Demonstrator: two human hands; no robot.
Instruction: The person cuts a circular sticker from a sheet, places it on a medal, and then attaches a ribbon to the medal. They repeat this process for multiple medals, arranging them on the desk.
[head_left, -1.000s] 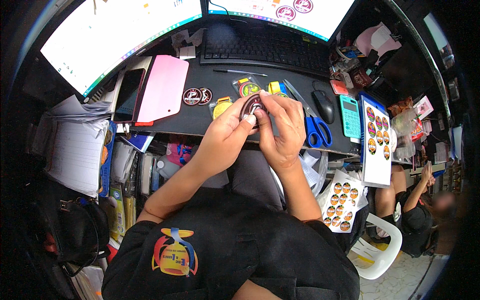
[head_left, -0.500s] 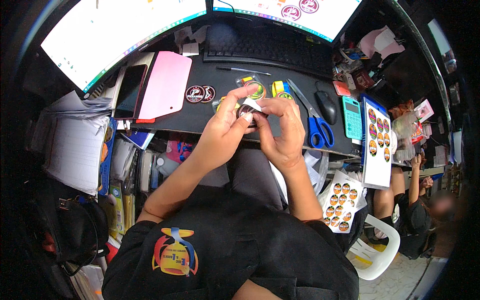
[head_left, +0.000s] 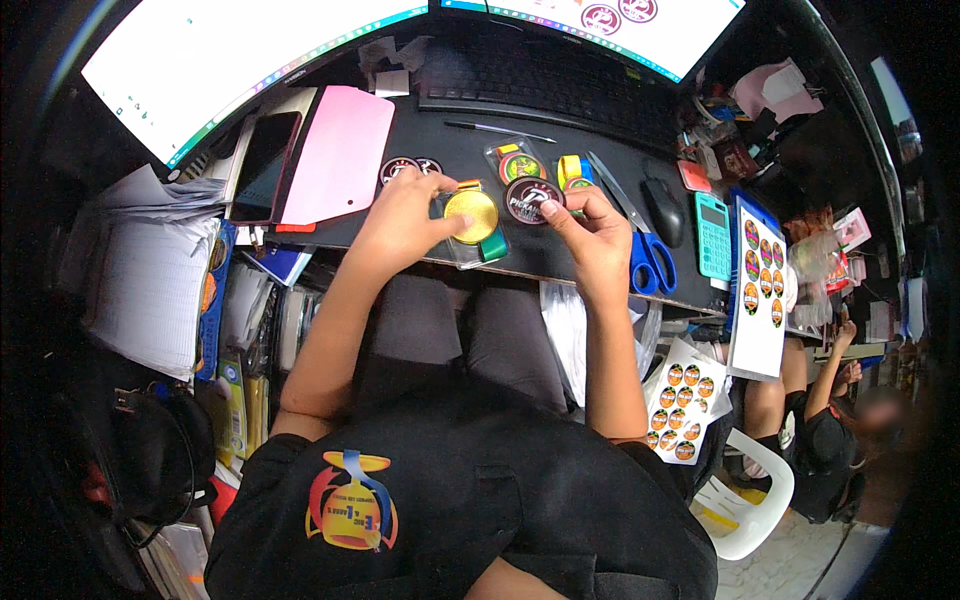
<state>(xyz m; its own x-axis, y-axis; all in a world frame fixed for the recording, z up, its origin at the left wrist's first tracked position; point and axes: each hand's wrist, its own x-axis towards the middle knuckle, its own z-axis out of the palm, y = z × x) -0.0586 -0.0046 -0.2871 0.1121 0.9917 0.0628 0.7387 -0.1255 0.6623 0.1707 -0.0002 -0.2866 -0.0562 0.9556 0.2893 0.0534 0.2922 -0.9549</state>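
Note:
My right hand [head_left: 598,238] pinches a round dark maroon sticker [head_left: 530,203] with white print, thumb on its lower right edge. To its left, a gold medal [head_left: 478,207] in a clear sleeve with a green and yellow ribbon lies at the desk's front edge. My left hand [head_left: 400,222] is beside this medal, fingers apart, its thumb over the gold face. Partly behind the left fingers are two more round dark stickers [head_left: 398,170]. Farther back sit a sleeved medal with a green and yellow face [head_left: 519,166] and another with a yellow and blue ribbon [head_left: 572,167].
Blue-handled scissors [head_left: 653,265], a black mouse [head_left: 661,212] and a teal calculator [head_left: 712,236] lie to the right. A pen [head_left: 498,131] lies before the keyboard [head_left: 550,95]. Sticker sheets [head_left: 684,400] hang at the right; another person's arm [head_left: 832,365] is beyond.
My hands have moved apart. The sticker stays in my right hand, its face now showing; the white piece at it is out of sight. My left hand has gone left to the gold medal.

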